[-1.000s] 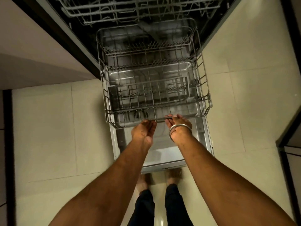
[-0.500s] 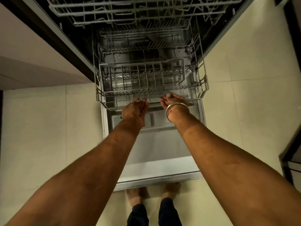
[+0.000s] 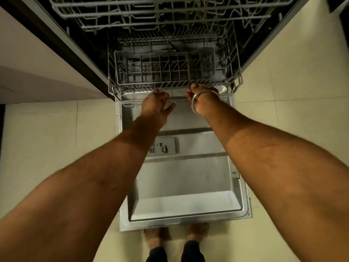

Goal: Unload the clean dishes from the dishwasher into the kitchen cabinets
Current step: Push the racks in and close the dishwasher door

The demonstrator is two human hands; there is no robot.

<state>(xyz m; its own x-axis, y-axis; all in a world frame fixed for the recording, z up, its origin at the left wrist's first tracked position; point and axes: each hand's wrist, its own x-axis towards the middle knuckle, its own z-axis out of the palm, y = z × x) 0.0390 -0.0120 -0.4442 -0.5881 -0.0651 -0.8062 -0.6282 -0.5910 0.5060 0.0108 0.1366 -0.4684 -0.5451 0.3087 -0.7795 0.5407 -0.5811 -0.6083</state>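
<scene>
Rack (image 3: 132, 85) at left hand (image 3: 156, 103), right hand (image 3: 203, 97)

Person, head-cam, worn items:
1. L hand (image 3: 156, 103), R hand (image 3: 203, 99): bare.
2. Forearms (image 3: 94, 176): bare to frame edge.
3. Bangle (image 3: 196, 103): thin, plain, silver-tone metal, R wrist.
4. Trousers (image 3: 156, 254): dark, hems at ankles.
5. Feet (image 3: 154, 237): bare.

The upper rack (image 3: 170, 14) runs off the top edge. The lower rack (image 3: 170, 72) fades into darkness at its rear. The left hand (image 3: 156, 103) and right hand (image 3: 203, 98) hide their fingertips at its front rail, so the hold is unclear. A forearm covers part of the dispenser (image 3: 166, 148).
</scene>
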